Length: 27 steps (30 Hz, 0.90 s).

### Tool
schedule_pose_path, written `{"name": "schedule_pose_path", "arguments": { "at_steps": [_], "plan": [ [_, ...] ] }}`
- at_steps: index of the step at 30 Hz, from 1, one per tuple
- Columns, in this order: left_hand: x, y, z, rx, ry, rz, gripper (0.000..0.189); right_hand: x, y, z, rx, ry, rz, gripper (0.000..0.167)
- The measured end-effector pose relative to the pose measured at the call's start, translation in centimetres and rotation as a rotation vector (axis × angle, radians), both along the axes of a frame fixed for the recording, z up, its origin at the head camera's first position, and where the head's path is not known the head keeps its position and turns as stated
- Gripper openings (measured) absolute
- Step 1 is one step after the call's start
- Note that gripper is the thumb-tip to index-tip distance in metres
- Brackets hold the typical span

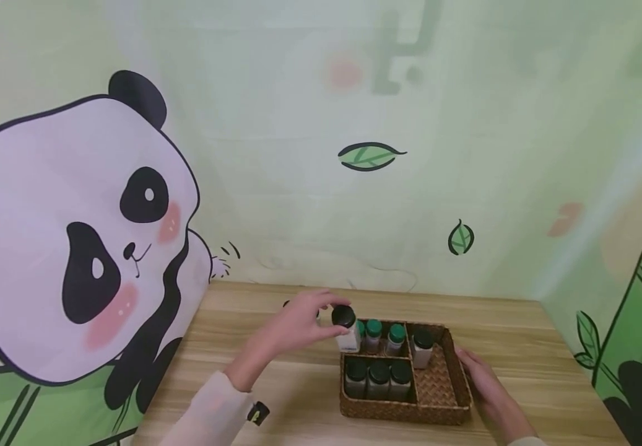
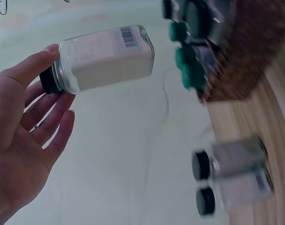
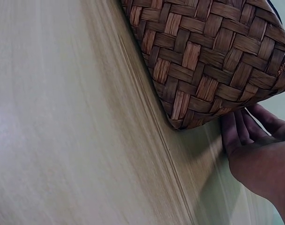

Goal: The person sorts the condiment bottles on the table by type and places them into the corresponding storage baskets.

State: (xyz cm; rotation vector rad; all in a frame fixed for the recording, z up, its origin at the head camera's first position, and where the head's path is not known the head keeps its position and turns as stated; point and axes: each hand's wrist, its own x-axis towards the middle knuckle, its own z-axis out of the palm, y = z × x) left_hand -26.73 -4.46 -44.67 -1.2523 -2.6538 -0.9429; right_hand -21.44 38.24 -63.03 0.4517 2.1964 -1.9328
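My left hand [image 1: 298, 322] pinches a clear glass jar [image 2: 109, 58] by its black cap. White contents and a barcode label show in the left wrist view. In the head view this jar is upright at the back left corner of a brown woven basket [image 1: 404, 410], partly hiding the green-capped bottles [image 1: 395, 337]. Three black-capped jars [image 1: 379, 379] stand in the front left compartment; another black-capped jar [image 1: 423, 353] is at the back of the right compartment. Against the basket's right side rests my right hand [image 1: 482, 375], its fingers fairly straight.
Two more black-capped jars [image 2: 238, 154] stand on the wooden table beside the basket, mostly hidden behind my left hand in the head view. Behind the table hangs a green backdrop [image 1: 298, 204] printed with pandas and leaves.
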Motion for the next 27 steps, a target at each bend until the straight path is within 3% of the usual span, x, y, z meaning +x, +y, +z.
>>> {"name": "schedule_pose_path", "arguments": {
  "at_steps": [4, 9, 18, 27],
  "plan": [
    [-0.6, 3.0, -0.2, 0.049, -0.008, -0.026, 0.050, 0.0, 0.0, 0.0, -0.011, -0.009, 0.017, 0.083],
    [-0.8, 6.8, -1.8, 0.102, -0.027, -0.015, 0.050, -0.1, 0.1, 0.2, -0.029, -0.021, 0.043, 0.091],
    [0.2, 13.2, -3.7, 0.141, -0.098, 0.057, 0.049, 0.0, 0.0, 0.3, -0.026, -0.025, 0.040, 0.090],
    [0.8, 17.8, -5.3, 0.150, -0.122, 0.120, 0.047, 0.0, -0.1, 0.3, -0.004, -0.005, 0.011, 0.079]
  ]
}}
